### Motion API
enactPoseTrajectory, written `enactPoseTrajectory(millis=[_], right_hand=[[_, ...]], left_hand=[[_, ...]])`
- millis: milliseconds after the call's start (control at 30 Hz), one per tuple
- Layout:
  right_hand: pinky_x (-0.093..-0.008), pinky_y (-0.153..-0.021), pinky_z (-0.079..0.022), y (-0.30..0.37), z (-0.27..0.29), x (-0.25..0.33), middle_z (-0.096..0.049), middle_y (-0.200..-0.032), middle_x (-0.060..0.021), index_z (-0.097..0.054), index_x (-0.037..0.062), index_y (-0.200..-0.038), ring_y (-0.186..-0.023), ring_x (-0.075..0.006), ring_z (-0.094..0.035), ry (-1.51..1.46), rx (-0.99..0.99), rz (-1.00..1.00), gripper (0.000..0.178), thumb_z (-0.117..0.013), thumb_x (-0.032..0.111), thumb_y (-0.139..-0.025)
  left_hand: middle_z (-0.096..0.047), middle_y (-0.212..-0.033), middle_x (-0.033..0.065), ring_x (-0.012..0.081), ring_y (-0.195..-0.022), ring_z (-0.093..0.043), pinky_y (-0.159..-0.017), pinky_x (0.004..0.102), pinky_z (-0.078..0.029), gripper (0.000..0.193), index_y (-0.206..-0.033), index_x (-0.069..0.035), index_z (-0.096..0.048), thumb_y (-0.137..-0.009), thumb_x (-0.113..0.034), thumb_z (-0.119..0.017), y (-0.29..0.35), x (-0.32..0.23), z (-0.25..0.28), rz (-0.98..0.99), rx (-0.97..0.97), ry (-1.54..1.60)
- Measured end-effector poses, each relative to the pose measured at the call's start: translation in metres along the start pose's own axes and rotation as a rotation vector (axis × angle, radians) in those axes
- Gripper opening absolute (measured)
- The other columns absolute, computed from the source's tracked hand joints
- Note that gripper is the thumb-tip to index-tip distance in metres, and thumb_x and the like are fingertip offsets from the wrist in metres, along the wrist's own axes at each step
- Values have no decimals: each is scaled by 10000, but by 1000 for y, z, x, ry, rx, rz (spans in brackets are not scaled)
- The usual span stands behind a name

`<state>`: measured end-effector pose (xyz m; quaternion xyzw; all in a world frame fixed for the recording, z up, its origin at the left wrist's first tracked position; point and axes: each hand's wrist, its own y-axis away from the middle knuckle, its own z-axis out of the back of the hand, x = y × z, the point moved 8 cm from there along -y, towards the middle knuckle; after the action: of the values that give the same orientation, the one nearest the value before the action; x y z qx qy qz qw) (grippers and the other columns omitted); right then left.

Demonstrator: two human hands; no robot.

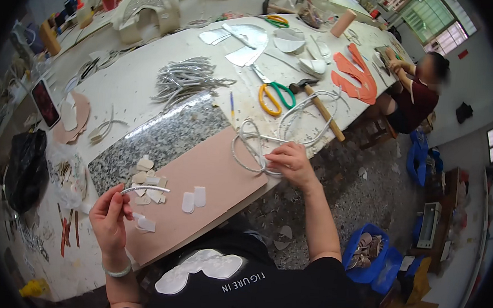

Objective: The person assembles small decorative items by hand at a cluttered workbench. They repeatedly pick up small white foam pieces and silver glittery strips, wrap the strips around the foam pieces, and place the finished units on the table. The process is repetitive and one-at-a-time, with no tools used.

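Between the thumb and fingers of my left hand (110,216) is a short piece of silver cord (154,189), pointing right above a pink board (217,177). My right hand (291,163) pinches a long silver cord (236,153) at the board's right end; its loops spread over the table toward the hammer. Small beige and white tabs (145,163) lie heaped beside my left hand. Two white tabs (188,202) rest on the middle of the board. Behind the board lies a speckled granite slab (163,132).
Cut silver cords (186,78) lie bundled behind the slab. Scissors (270,102) with orange and green handles and a hammer (323,113) lie further right. A phone (45,103) stands at the left. Another person (422,91) sits at the table's far right.
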<state>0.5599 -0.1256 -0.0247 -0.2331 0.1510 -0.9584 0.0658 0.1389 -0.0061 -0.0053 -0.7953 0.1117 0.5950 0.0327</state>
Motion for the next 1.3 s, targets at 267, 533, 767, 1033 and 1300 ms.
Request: enactPoseTrajectory(millis=[267, 533, 767, 1033, 1300], right_hand=[[-368, -757, -401, -23, 7, -40, -617, -903, -51, -686, 92, -930, -872, -229, -586, 81, -321, -200, 189, -719, 220, -796], [-415, -743, -390, -75, 40, -118, -579, -869, -48, -630, 105, -809, -897, -260, -558, 383, -406, -245, 207, -749, 265, -753], [-414, -770, -442, -66, 66, -46, -621, -845, -68, -650, 87, -864, -848, -285, -597, 257, -204, -439, 191, -756, 202, -754], [-378, -722, -522, -72, -34, 179, -660, -910, -143, -633, 12, -1073, -845, -304, -648, -459, 159, 242, 293, -701, 61, -792], [-398, -680, -508, -106, -73, 165, -615, -886, -109, -628, 39, -969, -786, -311, -631, -509, 221, 125, 176, -673, 83, -805]], left_hand=[[-675, -868, 104, 90, -626, -578, -542, 208, -477, 245, -1138, 35, -626, -937, -103, -599, 2, 5, -2, -28, -13, 38], [-675, -898, 110, 106, -658, -590, -571, 231, -490, 251, -1143, 47, -621, -924, -73, -611, 2, 10, -17, 19, -2, -13], [-686, -897, 113, 152, -740, -663, -632, 245, -529, 216, -1101, 42, -637, -892, -7, -625, 18, 8, -51, 37, 98, -118], [-699, -856, 92, 108, -691, -657, -572, 207, -490, 245, -1107, 30, -639, -875, -45, -664, 29, 13, -113, -67, 348, -365], [-628, -946, 77, 255, -905, -544, -801, 338, -458, 222, -1001, -33, -683, -787, -82, -714, -21, -13, -46, -489, 139, -1174]])
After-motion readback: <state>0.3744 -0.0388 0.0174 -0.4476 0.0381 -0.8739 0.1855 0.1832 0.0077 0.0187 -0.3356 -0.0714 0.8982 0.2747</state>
